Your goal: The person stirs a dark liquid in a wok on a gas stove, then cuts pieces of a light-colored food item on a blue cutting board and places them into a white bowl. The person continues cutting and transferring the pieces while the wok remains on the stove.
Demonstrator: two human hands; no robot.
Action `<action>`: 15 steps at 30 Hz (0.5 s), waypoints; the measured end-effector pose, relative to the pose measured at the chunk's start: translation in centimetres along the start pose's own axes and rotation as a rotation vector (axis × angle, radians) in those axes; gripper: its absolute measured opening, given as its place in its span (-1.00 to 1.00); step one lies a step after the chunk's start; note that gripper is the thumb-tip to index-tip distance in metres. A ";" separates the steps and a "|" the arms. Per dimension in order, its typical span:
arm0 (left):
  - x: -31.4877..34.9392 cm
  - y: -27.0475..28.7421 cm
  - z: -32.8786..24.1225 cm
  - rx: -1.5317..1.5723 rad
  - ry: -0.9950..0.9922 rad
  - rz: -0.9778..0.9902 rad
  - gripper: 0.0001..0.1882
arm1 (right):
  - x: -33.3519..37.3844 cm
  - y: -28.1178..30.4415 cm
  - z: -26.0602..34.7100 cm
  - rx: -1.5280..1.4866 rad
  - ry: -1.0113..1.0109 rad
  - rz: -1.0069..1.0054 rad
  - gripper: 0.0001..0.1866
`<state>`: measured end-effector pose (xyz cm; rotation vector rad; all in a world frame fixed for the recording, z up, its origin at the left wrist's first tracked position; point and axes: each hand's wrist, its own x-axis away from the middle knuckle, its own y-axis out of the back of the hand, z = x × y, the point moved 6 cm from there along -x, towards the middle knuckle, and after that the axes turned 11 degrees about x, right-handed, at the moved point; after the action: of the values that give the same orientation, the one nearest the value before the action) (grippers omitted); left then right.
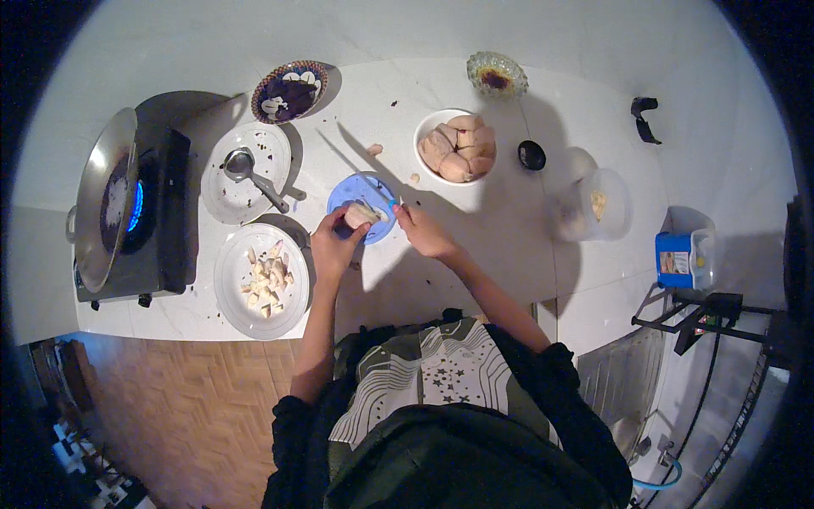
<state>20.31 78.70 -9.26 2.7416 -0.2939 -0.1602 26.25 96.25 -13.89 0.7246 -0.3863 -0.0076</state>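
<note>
My left hand [337, 239] is closed around a pale, cut lump of food [363, 214] and holds it over a small round blue board or lid [337, 200]. In my right hand [421, 231] is a knife [379, 187] gripped by its blue handle, the blade pointing up and left beside the lump. Left of my left hand lies a white plate [227, 297] with pale yellowish cut pieces [267, 280]. Beyond my right hand stands a white bowl [419, 136] of larger pale pinkish lumps [455, 165]; I cannot tell their kind.
On the far left, a wok [97, 195] sits on a black stove [174, 212] with a blue flame. A second plate [222, 199] holds a metal ladle [239, 164]. A patterned basket [256, 106], a glass dish [483, 64], a black lid [532, 155] and a clear tub [617, 204] stand around.
</note>
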 end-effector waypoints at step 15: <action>0.4 0.3 0.4 0.028 0.039 -0.034 -0.45 | 8.3 -0.2 -0.5 -0.126 -0.061 0.186 -0.45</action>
<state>20.63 78.19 -9.55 2.7745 -0.2404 -0.1121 34.19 95.26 -11.45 0.5628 -0.5063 0.1204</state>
